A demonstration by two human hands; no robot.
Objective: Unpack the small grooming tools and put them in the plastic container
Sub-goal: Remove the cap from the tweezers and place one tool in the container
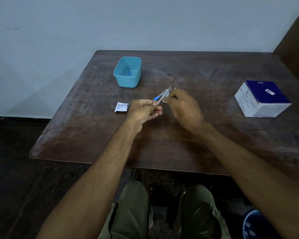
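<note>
Head view: tool half-hidden by wrapper

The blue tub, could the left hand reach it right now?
Probably yes. The blue tub sits open on the table just beyond the left hand, with nothing between them. But that hand is busy holding a blue-handled tool in its wrapper.

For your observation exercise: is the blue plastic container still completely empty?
No: the plastic container already holds a small blue item lying on its floor.

Bare forearms, no sleeves; olive-green trousers on both legs
</note>
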